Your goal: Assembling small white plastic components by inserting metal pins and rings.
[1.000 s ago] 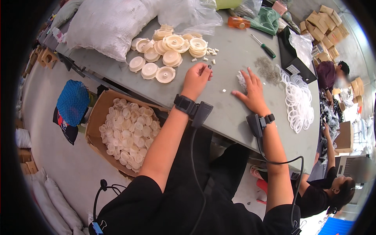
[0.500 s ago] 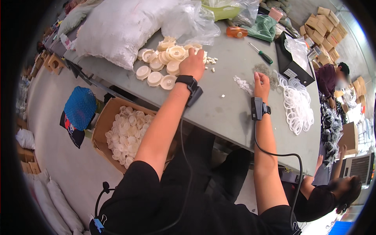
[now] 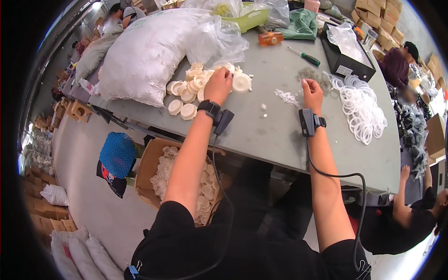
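left hand point(image 3: 218, 86): I see it lying palm down on the heap of cream plastic caps point(image 3: 196, 88), fingers curled onto a cap at the heap's right edge. Looks closed on it, but the back of the hand hides the grip, so I cannot tell for sure.
right hand point(image 3: 311, 93): raised just over the table point(image 3: 261, 135), fingertips drawn together as in a pinch. Anything between them is too small for me to make out.
small white bits point(image 3: 287, 97): scattered on the table just left of the right hand, close to the fingertips but apart from them.
caps position: piled just in front of the big white sack point(image 3: 144, 51), touching the left hand, well apart from the right hand.
why the layout: my read is that caps sit on the left and the small bits on the right so each hand picks from its own side and both meet in the bare middle strip.
white rings point(image 3: 361, 109): loose pile to the right of the right hand, near but not touched.
carton point(image 3: 149, 172): on the floor under the table's near left edge, holding more cream caps; I judge it a bin set within reach of the left arm.
screwdriver point(image 3: 304, 56): green handle, lying far side of the table, out of play.
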